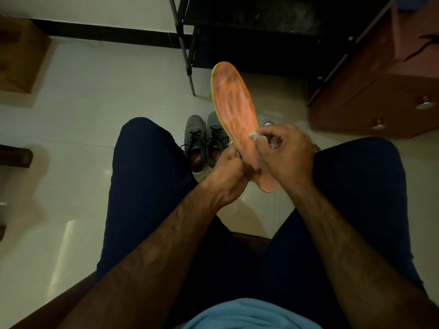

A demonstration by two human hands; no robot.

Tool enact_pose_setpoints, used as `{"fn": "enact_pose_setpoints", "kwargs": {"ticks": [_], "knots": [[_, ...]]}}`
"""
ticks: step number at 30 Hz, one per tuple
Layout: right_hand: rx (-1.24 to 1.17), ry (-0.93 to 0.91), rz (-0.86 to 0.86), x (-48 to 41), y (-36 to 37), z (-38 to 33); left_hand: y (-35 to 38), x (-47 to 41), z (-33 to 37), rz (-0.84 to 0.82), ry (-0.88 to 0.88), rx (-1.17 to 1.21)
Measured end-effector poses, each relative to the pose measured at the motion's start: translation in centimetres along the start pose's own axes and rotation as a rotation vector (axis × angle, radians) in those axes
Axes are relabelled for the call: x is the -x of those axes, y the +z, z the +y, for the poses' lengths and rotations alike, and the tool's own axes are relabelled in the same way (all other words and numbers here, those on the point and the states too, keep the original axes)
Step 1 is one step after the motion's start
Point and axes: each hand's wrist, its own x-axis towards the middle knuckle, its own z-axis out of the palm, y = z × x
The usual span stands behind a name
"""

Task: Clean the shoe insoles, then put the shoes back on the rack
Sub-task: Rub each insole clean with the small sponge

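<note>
- Your left hand holds the flat orange foam insole low on its left edge, near the heel end. Its fingers are curled round that edge in a pinch.
- The insole is in the air between your knees, with its toe end pointing away from you towards the rack. It is probably very light, thin and bendy, so the unsupported toe end is likely to flop when you press on it. Keep your hold on the heel end and back the area you rub.
- Your right hand pinches a small pale cleaning wipe in its fingertips, against the insole's right edge about midway along. The face looks streaked, so it could be slippery.
- To the far left, a brown box-like block stands by the wall.
- The glossy pale tiled floor runs under everything, and the room is dim.
- A pair of grey lace-up sports shoes stands side by side on the floor, just beyond your left hand.
- The black metal-framed shoe rack stands beyond the shoes, against the wall.
- A reddish-brown wooden cabinet with round metal knobs sits just right of the rack.
</note>
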Motion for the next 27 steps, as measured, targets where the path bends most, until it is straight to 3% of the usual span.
{"fn": "enact_pose_setpoints", "kwargs": {"ticks": [4, 6, 9, 14, 18, 23, 27], "knots": [[-0.049, -0.102, -0.198, 1.1, 0.8, -0.9, 0.1, 0.1, -0.3, 0.003, 0.034, 0.0], [-0.066, -0.07, -0.186, 0.8, 0.4, -0.6, 0.1, 0.2, -0.4, -0.003, 0.034, -0.025], [0.019, 0.014, -0.03, 0.0, -0.3, 0.2, 0.0, 0.1, -0.1, 0.005, 0.001, -0.063], [-0.006, -0.132, -0.215, 1.2, 0.4, -1.0, -0.1, 0.1, -0.5, 0.033, 0.033, -0.135], [0.077, -0.042, -0.08, 0.1, -0.2, 0.1, 0.1, 0.1, -0.4, 0.0, 0.035, -0.173], [0.001, -0.134, -0.188, 1.0, 0.2, -0.8, -0.2, 0.0, -0.5, 0.013, 0.064, -0.143], [0.109, 0.043, -0.015, -0.5, -0.7, 0.9, -0.4, -0.3, -0.3, 0.018, 0.015, -0.133]]}}
